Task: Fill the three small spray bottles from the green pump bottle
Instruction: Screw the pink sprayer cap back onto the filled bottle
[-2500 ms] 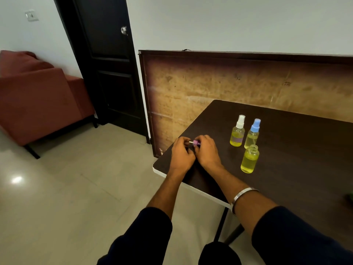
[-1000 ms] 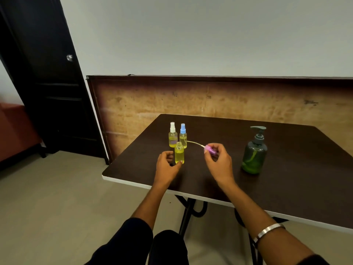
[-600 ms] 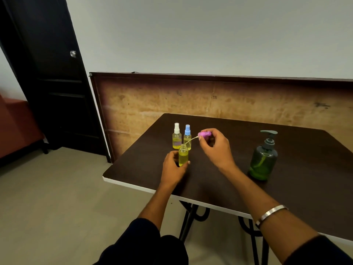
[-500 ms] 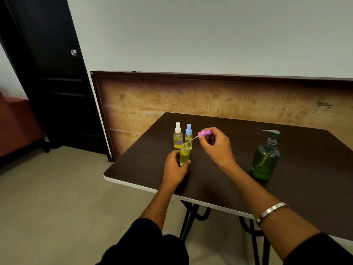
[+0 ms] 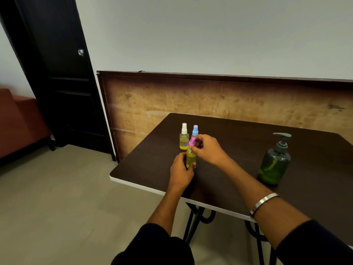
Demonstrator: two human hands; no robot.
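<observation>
A small spray bottle of yellow liquid stands near the left front of the dark table. My left hand grips its base. My right hand pinches the pink spray cap, which sits on that bottle's neck. Just behind stand a white-capped bottle and a blue-capped bottle, both holding yellow liquid; my right hand hides the blue one's body. The green pump bottle stands apart at the right.
A brown board leans on the wall behind the table. A black door is at the left, with a red sofa beside it. The table's white front edge runs below my left hand.
My right hand brought the pink cap with its dip tube down from above and to the right onto the bottle's neck; the tube no longer shows. My left hand kept hold of the bottle.
</observation>
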